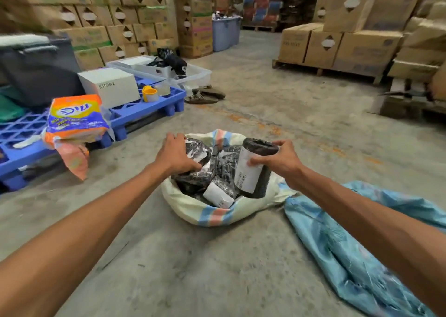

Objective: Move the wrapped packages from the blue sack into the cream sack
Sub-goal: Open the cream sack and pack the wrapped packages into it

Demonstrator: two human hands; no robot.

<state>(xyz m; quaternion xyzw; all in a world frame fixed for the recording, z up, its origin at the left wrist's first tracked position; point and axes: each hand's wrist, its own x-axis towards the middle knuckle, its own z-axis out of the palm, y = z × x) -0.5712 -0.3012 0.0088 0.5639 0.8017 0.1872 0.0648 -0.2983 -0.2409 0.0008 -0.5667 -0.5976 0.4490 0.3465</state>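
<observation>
Head view, single frame. Cream sack (207,214) sits open-mouthed on the concrete floor (169,268), rim rolled down, already holding several black wrapped packages (217,169) with white labels. Blue sack (350,239) lies flat and slack just to the right of it; I cannot tell whether anything remains inside, since its folds hide the interior.

Right hand (282,164) is wrapped around a black cylindrical package (254,169), thumb on the white label, fingers over the top edge. Package is upright, its lower end at the sack's right rim among the others. Left hand (177,156) is curled down over a black package at the left of the sack mouth (193,152), gripping or pressing it; the motion blur leaves that unclear.

Step in hand, as I judge it: seating the cylinder in the cream sack.

Notes for doing it well:
- Lay the cylinder on its side into the gap at centre; upright it may topple over the low rim.
- Use the left hand to hold the pile back and keep the mouth open.
- Let go only once it rests below the rim.
</observation>
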